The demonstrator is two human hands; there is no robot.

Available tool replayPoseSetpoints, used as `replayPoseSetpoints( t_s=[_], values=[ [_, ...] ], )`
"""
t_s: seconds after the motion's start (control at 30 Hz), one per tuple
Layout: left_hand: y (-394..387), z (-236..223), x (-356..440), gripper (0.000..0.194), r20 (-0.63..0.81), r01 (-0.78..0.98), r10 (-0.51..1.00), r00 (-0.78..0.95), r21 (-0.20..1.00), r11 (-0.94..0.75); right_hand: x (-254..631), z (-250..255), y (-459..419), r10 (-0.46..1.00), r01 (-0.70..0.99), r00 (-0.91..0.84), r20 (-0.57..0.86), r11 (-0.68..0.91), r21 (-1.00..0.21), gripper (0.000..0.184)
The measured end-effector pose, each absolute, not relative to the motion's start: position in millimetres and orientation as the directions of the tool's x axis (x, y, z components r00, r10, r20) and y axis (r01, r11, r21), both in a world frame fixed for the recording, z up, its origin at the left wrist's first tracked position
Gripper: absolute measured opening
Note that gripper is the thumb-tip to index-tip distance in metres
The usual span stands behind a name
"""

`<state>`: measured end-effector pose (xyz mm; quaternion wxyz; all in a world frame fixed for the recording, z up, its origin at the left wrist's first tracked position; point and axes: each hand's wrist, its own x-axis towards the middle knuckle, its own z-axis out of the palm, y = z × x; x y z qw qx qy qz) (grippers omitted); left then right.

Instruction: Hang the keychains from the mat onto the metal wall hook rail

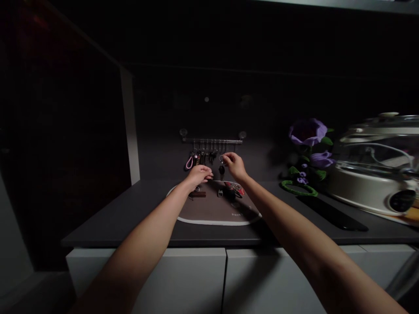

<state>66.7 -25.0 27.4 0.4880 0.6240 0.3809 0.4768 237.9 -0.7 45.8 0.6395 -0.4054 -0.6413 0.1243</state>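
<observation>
Clearly, right hand [234, 163] in close pinch on key ring [220, 159].

The right hand [234, 165] holds up a key ring [221, 170].

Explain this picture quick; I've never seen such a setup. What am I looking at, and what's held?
No machine here: a person works bare-handed, seen in one picture from a camera worn on the head, looking forward and down. The right hand holds a keyring by its ring. The left hand is nearby; whether it holds anything is unclear. A brown strip and a partly red item lie among small things on a mat on the counter. On the wall behind, a hook rail carries small things, including a pink loop. Purple flowers and a pale appliance stand to the right.
</observation>
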Motion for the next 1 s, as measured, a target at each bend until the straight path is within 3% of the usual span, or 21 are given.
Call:
replayPoseSetpoints(
  t_s=[0.6,1.0],
  values=[
    [-20.4,29.2,63.5,0.004,0.184,0.068,0.965,0.184,0.978,-0.199,239.1,80.3,55.7,0.589,0.613,0.39,0.707,0.407,-0.677,0.022],
    [-15.9,30.0,59.5,0.005,0.187,0.082,0.968,0.168,0.976,-0.203,231.9,84.8,52.8,0.587,0.684,0.398,0.706,0.324,-0.654,0.023]
  ],
)
